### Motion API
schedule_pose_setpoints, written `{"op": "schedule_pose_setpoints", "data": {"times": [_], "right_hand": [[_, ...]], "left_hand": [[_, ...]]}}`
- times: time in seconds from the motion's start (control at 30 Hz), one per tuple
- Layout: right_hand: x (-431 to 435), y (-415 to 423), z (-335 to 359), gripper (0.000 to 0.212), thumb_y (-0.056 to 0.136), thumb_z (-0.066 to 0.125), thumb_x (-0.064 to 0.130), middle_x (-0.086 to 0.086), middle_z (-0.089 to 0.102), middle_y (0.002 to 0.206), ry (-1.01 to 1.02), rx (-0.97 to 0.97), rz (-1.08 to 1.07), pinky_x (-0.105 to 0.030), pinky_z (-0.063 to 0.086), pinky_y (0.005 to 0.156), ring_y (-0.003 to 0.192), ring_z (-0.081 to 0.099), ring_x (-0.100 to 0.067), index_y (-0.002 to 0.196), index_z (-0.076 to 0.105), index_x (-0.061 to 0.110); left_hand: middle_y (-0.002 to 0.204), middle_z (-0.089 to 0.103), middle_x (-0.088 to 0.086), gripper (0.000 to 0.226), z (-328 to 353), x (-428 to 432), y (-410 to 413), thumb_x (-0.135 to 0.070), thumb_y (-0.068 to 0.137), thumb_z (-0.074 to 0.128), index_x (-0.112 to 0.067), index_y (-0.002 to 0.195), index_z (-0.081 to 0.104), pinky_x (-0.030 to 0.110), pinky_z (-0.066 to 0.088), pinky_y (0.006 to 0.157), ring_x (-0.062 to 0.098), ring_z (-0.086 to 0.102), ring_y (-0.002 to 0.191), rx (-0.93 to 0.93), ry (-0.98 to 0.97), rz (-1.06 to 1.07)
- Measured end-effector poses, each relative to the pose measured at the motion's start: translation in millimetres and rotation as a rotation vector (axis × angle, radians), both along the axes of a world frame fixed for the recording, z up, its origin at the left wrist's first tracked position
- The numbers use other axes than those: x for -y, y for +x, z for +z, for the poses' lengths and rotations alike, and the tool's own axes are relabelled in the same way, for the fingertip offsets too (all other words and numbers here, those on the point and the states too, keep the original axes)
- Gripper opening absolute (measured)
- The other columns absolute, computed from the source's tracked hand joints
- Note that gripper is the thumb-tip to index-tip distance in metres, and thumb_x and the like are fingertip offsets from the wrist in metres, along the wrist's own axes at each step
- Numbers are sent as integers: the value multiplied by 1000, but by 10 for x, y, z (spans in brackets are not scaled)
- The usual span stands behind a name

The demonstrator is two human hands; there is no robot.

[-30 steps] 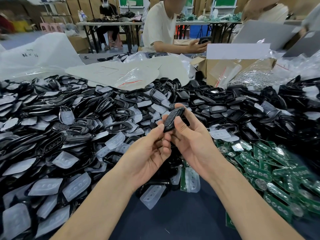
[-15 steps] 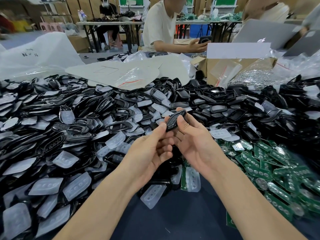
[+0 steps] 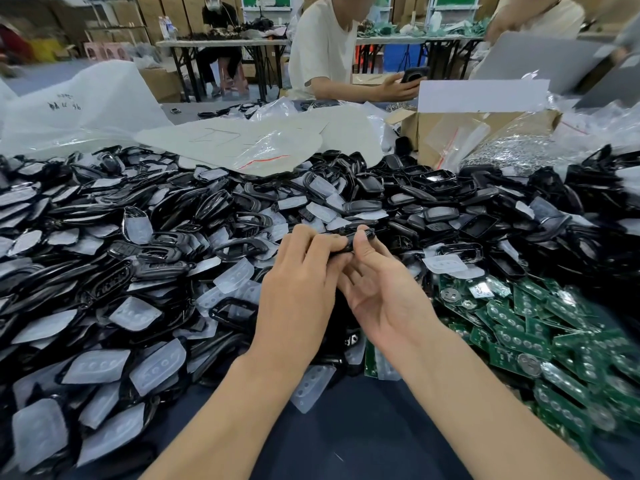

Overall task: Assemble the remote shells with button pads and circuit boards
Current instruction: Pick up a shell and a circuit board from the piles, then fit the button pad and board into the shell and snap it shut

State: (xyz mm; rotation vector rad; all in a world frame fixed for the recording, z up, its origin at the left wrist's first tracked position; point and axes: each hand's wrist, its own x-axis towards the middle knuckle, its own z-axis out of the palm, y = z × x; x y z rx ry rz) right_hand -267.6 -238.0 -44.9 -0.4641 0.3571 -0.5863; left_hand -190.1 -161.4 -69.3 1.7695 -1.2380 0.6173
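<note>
Two hands close around one remote shell above a heaped worktable

A dark blue table cover (image 3: 346,431) carries everything: left of the held remote shell (image 3: 350,238) lie black shells (image 3: 145,233) mixed with translucent button pads (image 3: 136,315), right of it and nearer the camera lie green circuit boards (image 3: 519,339), and beyond it plastic bags (image 3: 249,147), a cardboard box (image 3: 491,128) and a seated person in a white shirt (image 3: 322,50) in a workshop of folding tables. Fingers cover most of the held shell, so whether a pad or board sits inside cannot be told. The left hand (image 3: 298,292), back up, curls its fingers over the shell's left end; the right hand (image 3: 384,296), palm up, pins the other end between thumb and fingers.
</note>
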Motion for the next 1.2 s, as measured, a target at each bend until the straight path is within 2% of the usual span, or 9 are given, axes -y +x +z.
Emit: {"op": "schedule_pose_setpoints", "data": {"times": [0.1, 0.23, 0.5, 0.57, 0.7, 0.93, 1.03, 1.1, 1.2], "right_hand": [[-24, -1, 18, 21, 87, 68, 7, -10, 65, 90, 28, 23, -10, -25, 61, 63, 66, 65, -15, 106, 58, 11], [-41, -3, 28, 38, 86, 68, 6, -14, 61, 105, 52, 30, -26, -26, 60, 62, 70, 64, -15, 120, 54, 13], [-53, -17, 72, 49, 77, 71, 8, -13, 62, 104, 49, 61, -17, -26, 63, 67, 74, 64, -15, 122, 52, 14], [-48, -27, 82, 47, 78, 70, 9, -12, 66, 98, 38, 60, -11, -26, 63, 70, 72, 69, -15, 122, 52, 12], [-45, -35, 90, 50, 78, 71, 14, -10, 71, 82, 48, 49, 13, -23, 61, 65, 65, 71, -14, 124, 54, 6], [-21, -26, 35, 84, 74, 75, 15, -8, 69, 75, 63, 6, 1, -24, 61, 65, 64, 70, -15, 149, 42, 0], [-1, -27, 25, 75, 77, 74, 16, -9, 70, 78, 39, 19, 21, -24, 61, 67, 66, 70, -14, 146, 46, -1], [27, -34, 21, 52, 82, 71, 15, -11, 72, 86, -7, 29, 37, -26, 61, 69, 72, 72, -17, 130, 55, 4], [71, -43, 16, 32, 84, 67, 12, -13, 74, 95, -145, 28, 2, -32, 63, 78, 86, 74, -23, 115, 57, 9]], "left_hand": [[92, 58, 3, 17, 4, 8, 7, -19, 97, 57, -7, 102, 69, 35, 52, 66, 19, 54, 85, 38, -20, 32], [90, 59, 3, 12, -6, 17, 26, -15, 96, 62, -6, 99, 70, 32, 48, 72, 19, 53, 84, 37, -39, 16], [89, 60, 0, 8, 2, 25, 33, -12, 94, 68, -8, 99, 72, 25, 47, 75, 14, 51, 84, 0, -77, 6], [96, 58, -4, 14, 6, 12, 16, -20, 96, 64, -11, 104, 70, 21, 46, 79, 12, 54, 90, -100, -69, -36], [105, 57, -9, 19, 39, -9, 13, -27, 93, 64, -15, 108, 68, 23, 48, 86, 10, 57, 97, -255, -83, -109], [96, 58, -7, 9, 55, -33, 49, -18, 94, 70, -10, 98, 71, 30, 50, 79, 19, 61, 90, -167, -82, -120], [95, 61, -3, 8, 66, -43, 66, -16, 94, 69, -8, 95, 71, 36, 54, 77, 22, 64, 90, -144, -80, -122], [96, 62, -3, 8, 78, -39, 48, -15, 93, 71, -8, 95, 70, 35, 55, 80, 20, 66, 94, -175, -68, -133], [97, 65, -11, 4, 133, -56, 13, -24, 94, 70, -20, 96, 70, 20, 53, 79, 7, 66, 94, -475, -84, -204]]}}
